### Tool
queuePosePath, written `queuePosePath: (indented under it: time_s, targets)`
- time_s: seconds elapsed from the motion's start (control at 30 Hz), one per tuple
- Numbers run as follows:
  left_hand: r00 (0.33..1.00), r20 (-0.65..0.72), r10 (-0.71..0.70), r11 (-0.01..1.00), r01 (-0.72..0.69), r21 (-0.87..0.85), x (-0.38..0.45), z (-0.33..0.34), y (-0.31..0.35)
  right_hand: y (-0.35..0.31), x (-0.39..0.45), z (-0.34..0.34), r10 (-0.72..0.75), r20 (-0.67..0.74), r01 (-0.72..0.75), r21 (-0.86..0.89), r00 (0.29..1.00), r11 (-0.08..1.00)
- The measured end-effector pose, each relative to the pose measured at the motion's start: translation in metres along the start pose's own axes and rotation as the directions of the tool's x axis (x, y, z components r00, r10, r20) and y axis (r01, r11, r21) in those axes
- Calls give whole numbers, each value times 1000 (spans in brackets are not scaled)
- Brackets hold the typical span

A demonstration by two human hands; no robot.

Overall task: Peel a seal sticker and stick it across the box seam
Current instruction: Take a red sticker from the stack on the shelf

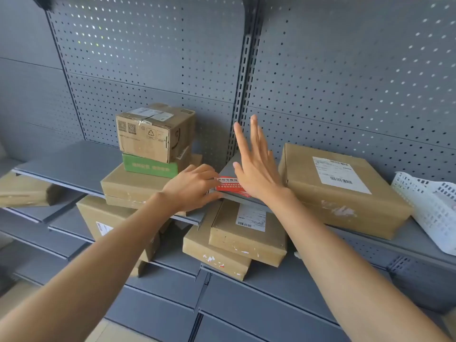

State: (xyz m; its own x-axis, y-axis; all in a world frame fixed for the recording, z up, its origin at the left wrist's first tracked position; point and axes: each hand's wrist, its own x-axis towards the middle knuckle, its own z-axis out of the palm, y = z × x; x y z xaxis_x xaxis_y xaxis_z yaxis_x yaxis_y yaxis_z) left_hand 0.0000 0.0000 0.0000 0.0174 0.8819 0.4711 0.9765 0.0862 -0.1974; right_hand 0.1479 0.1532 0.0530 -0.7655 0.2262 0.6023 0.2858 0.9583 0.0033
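A red seal sticker sheet (pixel 228 185) with white text lies on the grey shelf (pixel 74 164), near its front edge, between two groups of boxes. My left hand (pixel 195 186) rests at the sheet's left edge with the fingers curled onto it; whether they pinch it is hidden. My right hand (pixel 256 164) hovers over the sheet's right part, fingers spread and pointing up, holding nothing. A large flat brown box (pixel 343 191) with a white label sits just right of my right hand. A flat brown box (pixel 133 186) lies left of my left hand.
On the left flat box stand a green box (pixel 150 167) and a taped carton (pixel 153 134). A white plastic basket (pixel 434 208) lies at the far right. Several brown parcels (pixel 246 233) sit on the lower shelf. A perforated grey back panel (pixel 345 70) rises behind.
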Motion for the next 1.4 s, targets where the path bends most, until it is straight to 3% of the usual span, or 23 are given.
queuePosePath:
  time_s: [0.27, 0.43, 0.57, 0.8, 0.97, 1.1, 1.2, 1.33, 1.4]
  targets:
    - [982, -146, 116, 993, -111, 46, -11, 8, -5, 4, -3, 9, 19, 59, -20, 10, 998, 1000]
    - [978, -179, 105, 994, -100, 34, -9, 9, -5, 0, -2, 9, 12, 76, -14, 26, 997, 1000]
    - [971, -221, 94, 996, -93, 15, -8, 6, -4, 1, -4, 9, 77, 129, -94, 129, 989, 987]
    - [952, -305, 18, 1000, -23, -15, -3, 3, -1, 4, -9, 9, 202, 221, -247, 196, 954, 949]
    - [894, -426, -138, 990, 109, -92, 1, -7, -1, 2, -8, 7, 313, 286, -392, 286, 906, 874]
    - [833, -504, -226, 974, 197, -112, 5, -13, -5, -2, -2, -3, 379, 335, -499, 435, 862, 749]
    - [791, -562, -241, 970, 207, -125, 10, -21, -7, -6, 3, -15, 460, 394, -597, 638, 795, 486]
    - [746, -595, -299, 954, 209, -217, 20, -31, -7, -8, 7, -35, 510, 337, -544, 769, 791, 336]
    - [716, -530, -454, 877, 253, -409, 27, -40, -1, -5, 8, -45, 546, 290, -500, 818, 786, 284]
